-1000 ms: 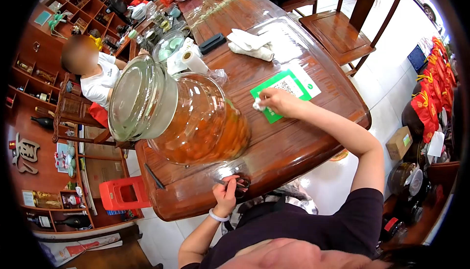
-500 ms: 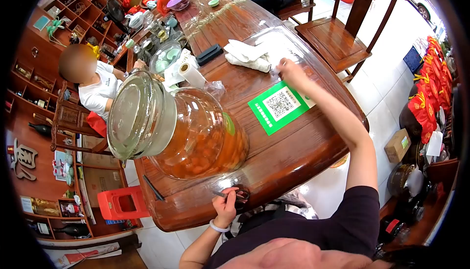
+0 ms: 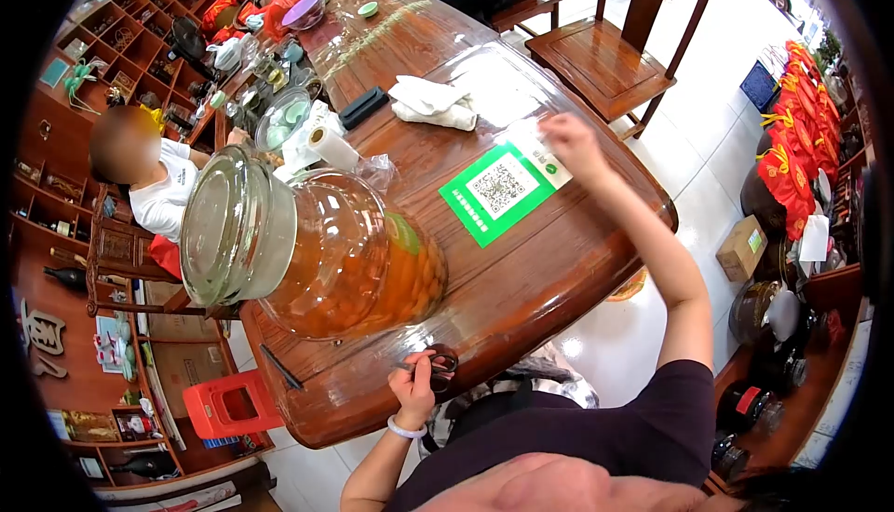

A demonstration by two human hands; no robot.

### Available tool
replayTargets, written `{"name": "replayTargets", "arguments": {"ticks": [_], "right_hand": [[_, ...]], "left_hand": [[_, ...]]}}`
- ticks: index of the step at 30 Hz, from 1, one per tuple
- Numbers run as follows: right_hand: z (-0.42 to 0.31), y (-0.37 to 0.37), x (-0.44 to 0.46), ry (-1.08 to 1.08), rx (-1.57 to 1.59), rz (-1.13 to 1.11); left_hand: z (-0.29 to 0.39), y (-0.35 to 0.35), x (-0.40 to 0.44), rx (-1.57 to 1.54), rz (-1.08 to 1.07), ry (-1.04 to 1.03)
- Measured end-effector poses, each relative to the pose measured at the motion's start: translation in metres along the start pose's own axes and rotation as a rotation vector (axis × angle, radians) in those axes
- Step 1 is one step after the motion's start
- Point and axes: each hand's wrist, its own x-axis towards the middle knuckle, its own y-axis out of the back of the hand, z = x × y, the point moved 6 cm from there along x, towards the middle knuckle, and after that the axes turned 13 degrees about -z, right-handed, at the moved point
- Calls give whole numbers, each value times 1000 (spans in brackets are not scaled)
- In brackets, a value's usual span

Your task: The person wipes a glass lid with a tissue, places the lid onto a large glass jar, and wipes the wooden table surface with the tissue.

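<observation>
In my left hand (image 3: 413, 391), low at the near table edge, is a pair of scissors (image 3: 443, 368) with dark looped handles, my fingers closed around the blade end. My right hand (image 3: 575, 147) is over the table's right part, fingers curled together; I cannot make out whether anything is between them. Just below it lies a green card with a QR code (image 3: 472, 217). A crumpled white cloth (image 3: 436, 104) sits to the left of that hand. A large lidded glass jar (image 3: 349, 260), with orange fruit in liquid, stands on the table left of the card.
A black case (image 3: 364, 108), a white roll (image 3: 332, 148) and crumpled clear plastic are behind the jar. A dark pen-like stick (image 3: 279, 367) lies at the left edge. A person (image 3: 149, 172) sits at left, beyond a red stool (image 3: 233, 408). Another sits at the far side.
The view has shifted, so the table things appear further left. My right hand has moved away from the cloth, uncovering more of the card's end. My left hand still holds the scissors.
</observation>
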Motion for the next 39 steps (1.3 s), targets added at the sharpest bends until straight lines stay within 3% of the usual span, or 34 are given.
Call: {"name": "replayTargets", "arguments": {"ticks": [3, 6, 9, 16, 20, 27, 29, 37, 39], "right_hand": [[35, 53, -2, -98, -370, 137], [54, 58, -14, -204, -418, 134], [24, 28, -26, -50, -475, 161], [6, -9, -15, -6, -480, 133], [-15, -33, -5, 22, -390, 29], [-51, -82, 1, 114, -215, -409], [-52, -89, 3, -26, -85, -544], [-83, -105, -24, 82, -194, -810], [-88, -105, -30, 171, -228, -764]], "left_hand": [[3, 0, 2, 25, -12, -17], [3, 0, 1, 15, -16, -10], [3, -3, 0, -24, 5, -9], [7, -4, 3, -25, 0, -26], [8, -4, 3, -55, 18, -8], [9, -3, 3, -21, -1, -12], [10, -3, 4, -18, -3, -16], [13, -4, 4, -43, -18, -20], [12, -4, 5, -13, -29, -31]]}}
